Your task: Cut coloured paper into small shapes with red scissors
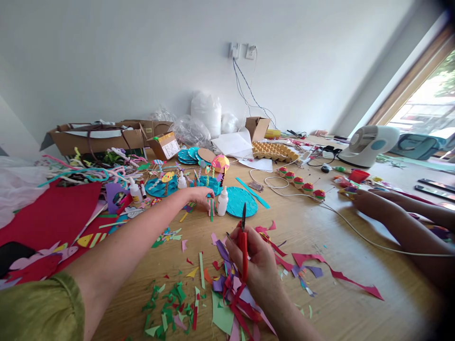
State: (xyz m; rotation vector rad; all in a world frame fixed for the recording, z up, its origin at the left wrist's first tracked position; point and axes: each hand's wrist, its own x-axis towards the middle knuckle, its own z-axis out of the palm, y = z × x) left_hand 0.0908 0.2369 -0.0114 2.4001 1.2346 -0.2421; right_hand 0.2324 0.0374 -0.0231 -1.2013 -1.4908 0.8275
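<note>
My left hand (202, 195) reaches across to the middle of the table, fingers bent downward and pinched at some narrow green and pink paper strips (212, 210). Just right of it stands a white glue bottle (222, 202), beside a round blue textured disc (242, 202). My right hand (256, 258), nearer to me, grips red-handled scissors (244, 248) with the blades pointing up and away. Below that hand lies a heap of paper scraps (222, 284) in purple, red, pink and green. Behind my left hand stand blue bases with decorated twisted stems and a pink-yellow cap (221, 163).
Another person's hands (373, 206) work at the right near a red cup (359, 176). A white cable (341, 215) crosses the table. A fan (369, 144), an egg tray (273, 151), cardboard boxes (95, 139) and red sheets (53, 213) surround the work area.
</note>
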